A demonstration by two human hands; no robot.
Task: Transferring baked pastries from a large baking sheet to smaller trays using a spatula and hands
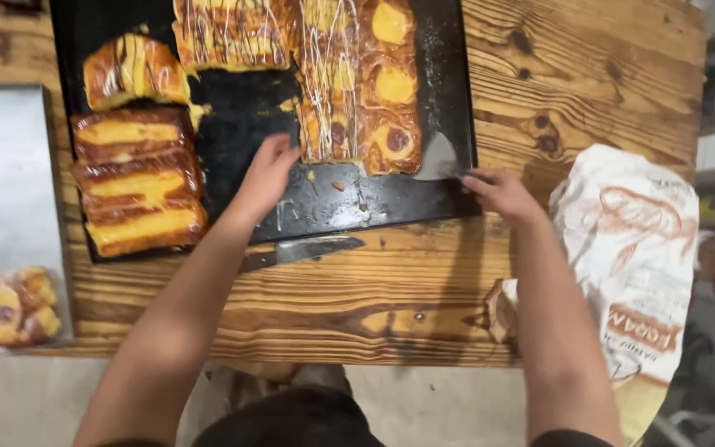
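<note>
The left hand [268, 170] is reaching over the black baking tray [246, 124], fingers loosely apart, fingertips just beside the iced pastry slab [349, 83]. The right hand [498, 192] is gripping a metal scraper [439, 157], its blade lying at the slab's lower right corner

A single head-worn camera looks almost straight down from above the person, fairly close, onto a wooden table [357, 314] with a black baking tray [250, 124] at the frame's top; both forearms reach away from it
</note>
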